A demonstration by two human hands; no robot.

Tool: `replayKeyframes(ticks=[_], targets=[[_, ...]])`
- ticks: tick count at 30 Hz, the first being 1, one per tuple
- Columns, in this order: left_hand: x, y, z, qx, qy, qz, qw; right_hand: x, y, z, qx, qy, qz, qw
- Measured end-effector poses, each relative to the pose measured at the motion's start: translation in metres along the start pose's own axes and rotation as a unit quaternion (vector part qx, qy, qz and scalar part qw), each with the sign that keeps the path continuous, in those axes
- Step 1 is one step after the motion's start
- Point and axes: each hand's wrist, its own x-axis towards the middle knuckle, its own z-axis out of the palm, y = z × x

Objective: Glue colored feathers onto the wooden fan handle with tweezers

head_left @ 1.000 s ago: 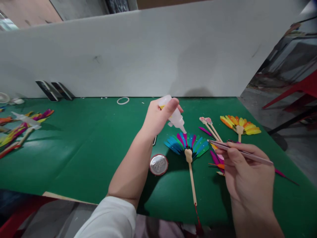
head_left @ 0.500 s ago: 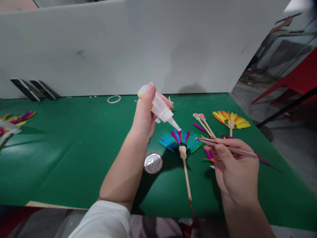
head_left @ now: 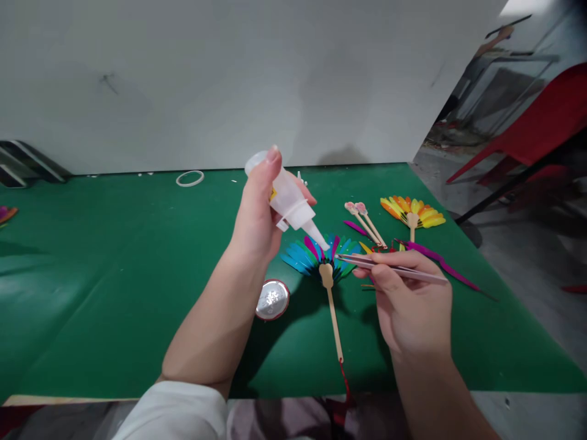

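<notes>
While left hand [head_left: 257, 214] grips glue bottle [head_left: 287, 198] | right hand [head_left: 408, 299] pinches tweezers [head_left: 389, 267] | fan [head_left: 316, 256] between, feathered, gluing unfinished

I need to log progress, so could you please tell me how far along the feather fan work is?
Done: the yellow-orange feather fan lies complete. In hand: the left hand tips the translucent plastic glue bottle over the blue-green feather fan on a wooden stick, while the right hand holds metal tweezers at it. Left: two bare wooden sticks and loose magenta feathers.
</notes>
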Motion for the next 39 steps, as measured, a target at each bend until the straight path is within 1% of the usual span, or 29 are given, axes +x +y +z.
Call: replayKeyframes(ticks=[2,5,9,14,16,19,21,22,23,24,25,26,27,28,29,30,32,34,36,37,38,39], targets=[[-0.001,0.0,0.001,-0.014,-0.003,-0.007,1.0,-0.001,0.0,0.001,-0.001,-0.005,-0.002,1.0],[-0.001,0.0,0.002,-0.024,0.009,-0.009,1.0,-0.001,0.001,0.002,-0.001,-0.008,-0.006,1.0],[-0.002,0.0,0.003,0.0,0.027,-0.003,1.0,-0.001,0.001,0.003,-0.002,-0.006,-0.007,1.0],[-0.004,0.0,0.007,0.056,0.046,-0.007,0.997,-0.001,0.001,0.003,-0.012,0.002,-0.001,1.0],[-0.005,0.001,0.008,0.055,0.052,-0.007,0.997,-0.002,0.001,0.004,-0.009,-0.001,-0.002,1.0],[-0.007,0.005,0.006,0.026,0.043,-0.006,0.999,0.0,0.002,0.002,-0.008,-0.005,-0.007,1.0],[-0.008,0.006,0.001,0.035,0.03,0.009,0.999,0.003,0.001,-0.001,-0.013,0.008,-0.012,1.0],[-0.006,0.006,-0.003,0.066,0.027,0.026,0.997,0.005,0.0,-0.003,-0.015,0.021,-0.016,1.0],[-0.004,0.003,-0.006,0.122,0.024,0.043,0.991,0.007,-0.001,-0.006,-0.018,0.035,-0.021,0.999],[-0.001,0.0,-0.01,0.194,0.018,0.056,0.979,0.01,-0.001,-0.008,-0.022,0.05,-0.027,0.998],[0.003,-0.005,-0.014,0.276,0.015,0.069,0.959,0.012,-0.002,-0.01,-0.029,0.064,-0.033,0.997],[0.006,-0.01,-0.017,0.367,-0.008,0.054,0.929,0.014,-0.003,-0.012,-0.036,0.075,-0.038,0.996],[0.009,-0.014,-0.019,0.42,-0.03,0.043,0.906,0.015,-0.004,-0.014,-0.042,0.084,-0.042,0.995],[0.011,-0.017,-0.02,0.448,-0.054,0.033,0.892,0.016,-0.004,-0.015,-0.046,0.09,-0.044,0.994],[0.011,-0.018,-0.019,0.448,-0.068,0.033,0.891,0.017,-0.004,-0.016,-0.048,0.095,-0.044,0.993],[0.009,-0.016,-0.018,0.421,-0.065,0.042,0.904,0.017,-0.004,-0.017,-0.048,0.097,-0.043,0.993],[0.0,-0.006,-0.012,0.364,-0.054,0.065,0.927,0.018,-0.003,-0.018,-0.049,0.101,-0.039,0.993],[-0.011,0.008,-0.005,0.337,-0.044,0.093,0.936,0.018,-0.002,-0.018,-0.059,0.105,-0.035,0.992],[-0.02,0.019,0.0,0.295,-0.01,0.124,0.947,0.018,-0.002,-0.018,-0.067,0.106,-0.038,0.991],[-0.022,0.022,0.0,0.27,0.017,0.14,0.952,0.018,-0.001,-0.018,-0.068,0.105,-0.04,0.991],[-0.023,0.024,0.0,0.255,0.037,0.158,0.953,0.019,-0.001,-0.019,-0.065,0.103,-0.042,0.992],[-0.023,0.025,-0.001,0.277,0.04,0.16,0.946,0.019,-0.001,-0.018,-0.06,0.1,-0.044,0.992]])
